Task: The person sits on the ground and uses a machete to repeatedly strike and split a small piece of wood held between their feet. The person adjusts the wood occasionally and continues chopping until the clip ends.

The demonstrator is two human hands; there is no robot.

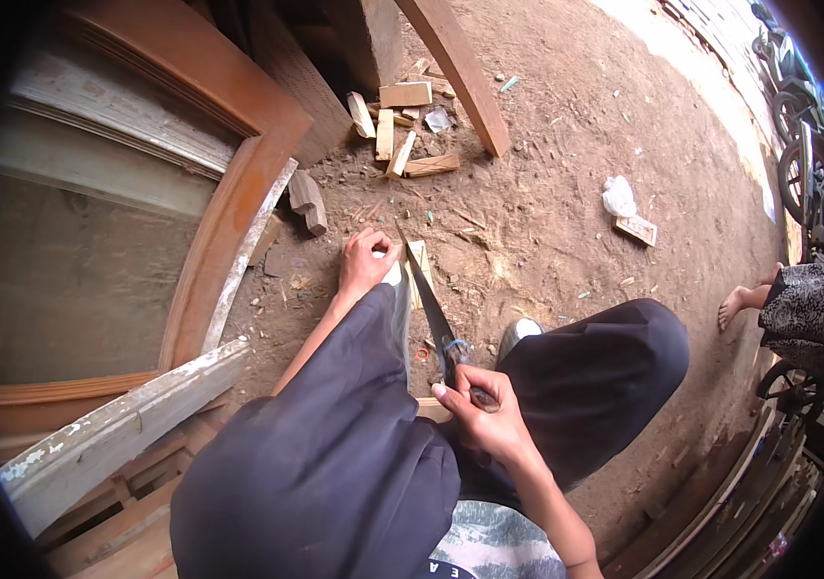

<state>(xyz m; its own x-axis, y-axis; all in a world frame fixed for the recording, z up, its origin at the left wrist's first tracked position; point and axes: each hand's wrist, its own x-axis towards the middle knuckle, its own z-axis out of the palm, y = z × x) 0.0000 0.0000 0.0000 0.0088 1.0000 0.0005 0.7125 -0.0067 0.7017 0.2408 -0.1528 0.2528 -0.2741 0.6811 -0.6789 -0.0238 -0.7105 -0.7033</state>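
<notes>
My right hand (pixel 484 415) is closed round the handle of a hand saw (pixel 431 299), whose long dark blade slants forward and left between my knees. My left hand (pixel 363 259) has its fingers curled near the blade's tip, just over my light footwear at the left; what is in its fingers, if anything, I cannot make out. A pale piece of wood (pixel 421 278) with dark lines on it lies under the blade on the dirt.
Loose wood offcuts (pixel 407 95) lie ahead, near a slanting beam (pixel 460 77). Framed wooden panels (pixel 219 251) stand at the left. A white bag (pixel 619 198) sits on the dirt. At the right are parked motorbikes (pixel 793 164) and another person's bare foot (pixel 732 304) and patterned clothing.
</notes>
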